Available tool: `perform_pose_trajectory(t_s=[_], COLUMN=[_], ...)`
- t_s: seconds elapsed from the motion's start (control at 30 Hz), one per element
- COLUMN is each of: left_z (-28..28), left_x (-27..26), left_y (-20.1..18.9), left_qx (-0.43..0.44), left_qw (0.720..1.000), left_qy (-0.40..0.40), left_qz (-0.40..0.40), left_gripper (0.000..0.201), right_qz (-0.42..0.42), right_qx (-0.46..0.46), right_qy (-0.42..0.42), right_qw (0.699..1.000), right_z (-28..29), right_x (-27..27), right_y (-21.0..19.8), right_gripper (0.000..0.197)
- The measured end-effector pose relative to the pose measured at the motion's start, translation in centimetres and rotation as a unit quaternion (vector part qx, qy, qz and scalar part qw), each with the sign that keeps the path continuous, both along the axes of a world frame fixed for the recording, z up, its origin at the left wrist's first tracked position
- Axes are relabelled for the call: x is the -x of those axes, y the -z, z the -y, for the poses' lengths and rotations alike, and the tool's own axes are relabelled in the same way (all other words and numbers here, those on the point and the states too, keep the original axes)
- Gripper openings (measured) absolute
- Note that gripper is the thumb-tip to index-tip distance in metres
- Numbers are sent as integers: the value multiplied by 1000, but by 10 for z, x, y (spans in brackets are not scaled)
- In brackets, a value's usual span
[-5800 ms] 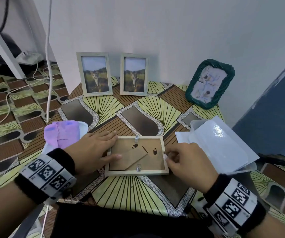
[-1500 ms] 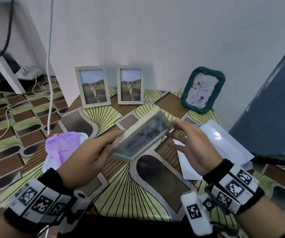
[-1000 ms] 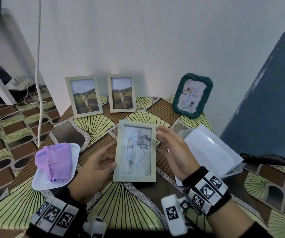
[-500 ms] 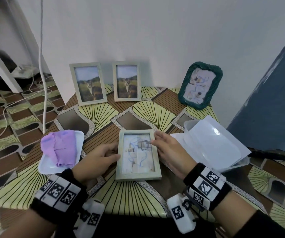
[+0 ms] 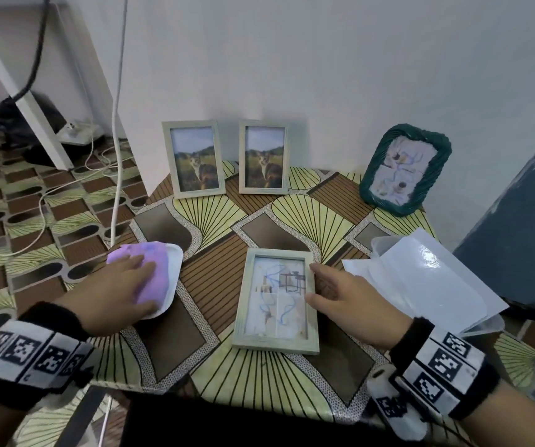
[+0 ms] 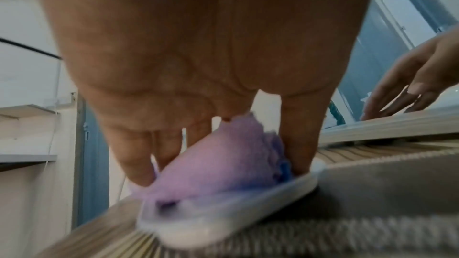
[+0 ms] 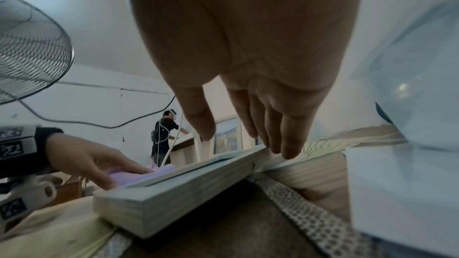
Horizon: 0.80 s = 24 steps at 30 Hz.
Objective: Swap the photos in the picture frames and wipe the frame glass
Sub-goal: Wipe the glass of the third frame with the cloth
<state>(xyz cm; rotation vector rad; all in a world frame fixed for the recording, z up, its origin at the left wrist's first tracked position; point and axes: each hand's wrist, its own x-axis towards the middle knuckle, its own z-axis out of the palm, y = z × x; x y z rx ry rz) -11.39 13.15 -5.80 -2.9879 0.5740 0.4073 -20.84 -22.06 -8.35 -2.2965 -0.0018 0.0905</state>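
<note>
Lying flat glass-up, frame (image 5: 276, 298) long axis toward wall; right hand (image 5: 345, 300) steadying.

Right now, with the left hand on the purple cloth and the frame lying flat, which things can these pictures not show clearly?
- Left hand fingertips: the purple cloth hides them in the left wrist view, which is motion-blurred.
- Flat frame back: it faces the table.
- Frame glass: smudges are too fine to see in the head view.
- Plastic container contents: its lid covers them.

Plain indoor room, patterned table (image 5: 292, 375) against a white wall, standing fan (image 7: 29, 46), framed photos (image 5: 195, 159), trailing cables (image 5: 116, 130)
</note>
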Motion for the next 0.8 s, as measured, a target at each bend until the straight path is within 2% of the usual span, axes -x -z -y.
perform_pose_trajectory(t_s=[0.07,0.17,0.33,0.5,0.63,0.73,0.8], left_z=[-11,-20,-18,-14,1,28,52], left_x=[-1,-3,-1,5,17,25,31], left_y=[7,13,19,13,2,-9,-17], left_qx=[8,68,77,152,244,345,361], left_qw=[1000,998,996,985,961,924,911], left_qy=[-3,4,33,23,38,88,123], left_qz=[-26,-11,21,80,124,136,157], left_gripper=[76,74,61,38,39,30,31], right_qz=[10,6,1,-20,-32,-19,-9], right_qx=[58,108,121,119,119,135,148], right_qy=[-24,-55,-71,-72,-72,-73,-78], right_qw=[998,993,990,990,990,988,986], right_z=[-1,-4,-8,-5,-4,-3,-2], right_x=[2,3,3,3,5,4,4], right_y=[-4,-8,-8,-7,-7,-6,-6], right_gripper=[40,35,23,32,54,54,51])
